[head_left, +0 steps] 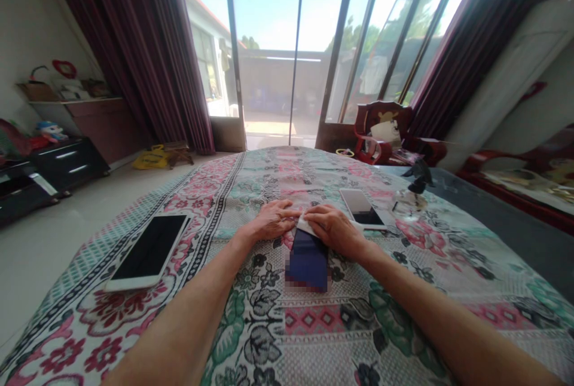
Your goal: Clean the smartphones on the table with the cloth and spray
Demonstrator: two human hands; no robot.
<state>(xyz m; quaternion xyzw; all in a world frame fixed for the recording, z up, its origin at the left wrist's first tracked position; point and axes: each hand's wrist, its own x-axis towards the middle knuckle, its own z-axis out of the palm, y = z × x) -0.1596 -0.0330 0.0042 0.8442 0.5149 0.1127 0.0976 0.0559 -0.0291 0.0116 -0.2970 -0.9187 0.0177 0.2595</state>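
Floral tablecloth (pixel 314 338), blue phone (pixel 308 257), left hand (pixel 271 220), right hand (pixel 335 229) holding white wipe (pixel 306 224)

I could read no text, brand, number or sign anywhere in my feed. The dark blue phone (pixel 307 257) on the cloth carried something along its lower edge, but that strip was blurred into coloured blocks and gave me nothing legible. The white tablet (pixel 150 250) showed only a black screen inside its white border, with no logo that I could make out. The white phone (pixel 362 208) gave back glare and a dark patch, no characters. The yellow bag (pixel 151 158) on the floor by the curtain was too small and soft for any print to be told.
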